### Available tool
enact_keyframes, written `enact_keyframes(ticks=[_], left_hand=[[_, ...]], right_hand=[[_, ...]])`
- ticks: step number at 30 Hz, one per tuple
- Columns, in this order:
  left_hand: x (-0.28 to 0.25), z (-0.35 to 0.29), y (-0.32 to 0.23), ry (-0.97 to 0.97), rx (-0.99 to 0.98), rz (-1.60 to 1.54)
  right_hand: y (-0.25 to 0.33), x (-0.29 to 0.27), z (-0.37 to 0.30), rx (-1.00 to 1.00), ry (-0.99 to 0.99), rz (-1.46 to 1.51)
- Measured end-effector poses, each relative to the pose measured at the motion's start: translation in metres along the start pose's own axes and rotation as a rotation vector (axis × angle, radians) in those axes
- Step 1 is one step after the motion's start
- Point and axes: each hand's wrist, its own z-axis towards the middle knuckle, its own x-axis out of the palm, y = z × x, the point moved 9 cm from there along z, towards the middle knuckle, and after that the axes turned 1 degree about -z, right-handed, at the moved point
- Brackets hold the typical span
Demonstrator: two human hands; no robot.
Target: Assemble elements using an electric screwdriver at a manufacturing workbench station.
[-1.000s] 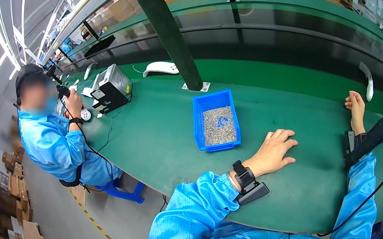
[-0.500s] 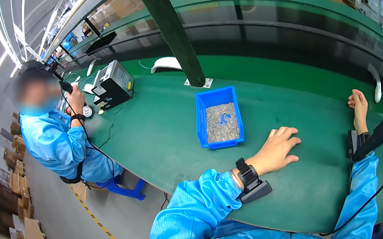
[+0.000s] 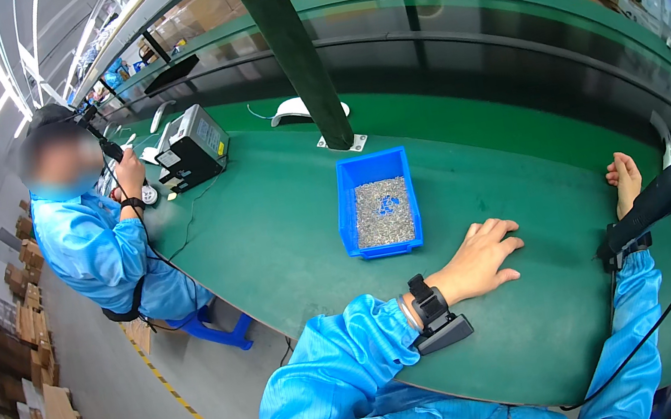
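Head view: blue bin (image 3: 378,203) of small grey parts (at twelve o'clock); left hand (image 3: 481,257) flat, fingers spread, right hand (image 3: 628,179) lies open on green desk (image 3: 270,236).

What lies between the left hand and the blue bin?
Only bare green table: the head view shows nothing between the left hand and the blue bin.

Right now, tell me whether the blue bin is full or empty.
Partly full: the blue bin holds a shallow layer of small silvery parts, walls bare above it.

Grey machine (image 3: 192,148) — co-worker (image 3: 98,245), cardboard boxes (image 3: 20,361)
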Motion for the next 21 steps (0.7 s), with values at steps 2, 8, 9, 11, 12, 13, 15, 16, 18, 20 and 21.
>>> enact_keyframes(ticks=[2, 8, 9, 11, 12, 13, 15, 16, 18, 20, 21], left_hand=[[0.0001, -0.0004, 0.0008, 0.005, -0.003, -0.002], [-0.0002, 0.0001, 0.0004, -0.001, 0.004, 0.011], [-0.0020, 0.0008, -0.0004, -0.011, 0.009, 0.010], [-0.0019, 0.0008, -0.0015, -0.018, 0.011, 0.007], [-0.0004, 0.0002, -0.0007, -0.007, 0.004, 0.008], [0.0001, 0.0000, 0.0005, 0.002, -0.002, 0.009], [-0.0015, 0.0012, 0.0005, -0.001, -0.002, 0.008], [-0.0013, 0.0013, -0.0002, -0.001, -0.002, 0.005], [-0.0005, -0.0001, 0.0001, 0.002, -0.001, 0.002], [-0.0011, 0.0001, 0.0018, 0.001, -0.005, 0.006], [-0.0014, 0.0006, 0.0025, -0.004, -0.005, 0.005]], right_hand=[[-0.0018, 0.0013, 0.0001, 0.015, 0.007, 0.011], [0.0007, 0.0022, -0.0011, -0.016, 0.016, 0.017], [0.0004, 0.0013, 0.0027, -0.030, 0.016, 0.014], [0.0000, 0.0004, 0.0020, -0.040, 0.016, 0.010], [-0.0007, 0.0004, -0.0002, -0.036, 0.011, 0.012], [-0.0002, 0.0014, -0.0009, -0.034, 0.008, 0.014], [0.0018, 0.0017, 0.0025, -0.041, 0.007, 0.003], [0.0023, 0.0004, 0.0024, -0.045, 0.004, -0.009], [0.0011, -0.0001, -0.0008, -0.032, -0.004, -0.009], [-0.0006, 0.0032, 0.0006, -0.020, -0.005, -0.004], [0.0007, 0.0051, 0.0016, -0.031, 0.003, -0.005]])
